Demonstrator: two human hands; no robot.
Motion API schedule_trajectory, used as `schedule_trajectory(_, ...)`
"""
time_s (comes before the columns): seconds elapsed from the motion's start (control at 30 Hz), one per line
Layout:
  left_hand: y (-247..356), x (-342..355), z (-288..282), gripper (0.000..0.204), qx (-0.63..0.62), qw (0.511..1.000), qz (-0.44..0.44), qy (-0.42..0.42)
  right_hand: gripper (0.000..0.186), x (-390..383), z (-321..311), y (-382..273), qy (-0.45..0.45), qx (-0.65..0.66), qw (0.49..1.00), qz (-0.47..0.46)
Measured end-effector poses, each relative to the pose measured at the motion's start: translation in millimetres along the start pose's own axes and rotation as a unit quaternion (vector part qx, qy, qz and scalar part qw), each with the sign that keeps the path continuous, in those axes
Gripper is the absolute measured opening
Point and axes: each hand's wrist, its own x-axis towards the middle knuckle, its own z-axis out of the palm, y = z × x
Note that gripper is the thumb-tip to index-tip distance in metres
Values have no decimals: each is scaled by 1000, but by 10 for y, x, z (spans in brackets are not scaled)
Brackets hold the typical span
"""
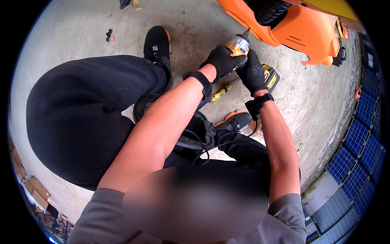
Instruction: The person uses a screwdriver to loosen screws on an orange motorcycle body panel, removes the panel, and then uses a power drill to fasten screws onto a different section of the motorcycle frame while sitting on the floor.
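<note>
A yellow and grey cordless driver [238,44] is held in both hands, its bit pointing at the edge of a large orange plastic panel [298,34]. I cannot tell whether the bit touches the panel. My left hand [222,63], black-gloved, closes around the driver's body from the left. Also gloved in black, my right hand [252,74] wraps the handle, and its fingers are partly hidden. A yellow and black battery [271,78] shows beyond that hand. Below the hands, a yellow-handled tool [220,94], seemingly a screwdriver, lies on the floor.
A black coiled part [273,14] sits inside the orange panel's opening. Small black parts [109,35] lie on the concrete floor at left. Blue crates [355,138] line the right side. Cardboard [37,191] is at lower left. A cable [231,142] runs from my right wrist.
</note>
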Motion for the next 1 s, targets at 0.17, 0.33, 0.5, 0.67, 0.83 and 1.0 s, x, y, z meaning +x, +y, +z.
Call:
schedule_trajectory(0.17, -18, 41, 18, 55, -46, 998, -16, -31, 52, -7, 3, 46, 15, -2, 1000, -19)
schedule_trajectory(0.33, -293, 155, 16, 46, -184, 974, -45, -122, 54, -85, 88, 43, -21, 17, 999, -20)
schedule_trajectory(0.5, -288, -13, -31, 47, -120, 965, -138, -187, 58, -331, 155, 99, -58, 17, 998, 0)
schedule_trajectory(0.67, -244, -12, -62, 57, -73, 969, -144, -190, 49, -461, -117, -178, -122, 13, 986, 109)
schedule_trajectory(0.83, -47, 438, -80, 48, -219, 975, -26, -8, 51, -682, -41, 462, -28, 80, 990, 111)
schedule_trajectory(1.0, 451, 735, -146, 34, -281, 959, -3, 23, 44, -864, -176, 798, 107, 33, 982, 151)
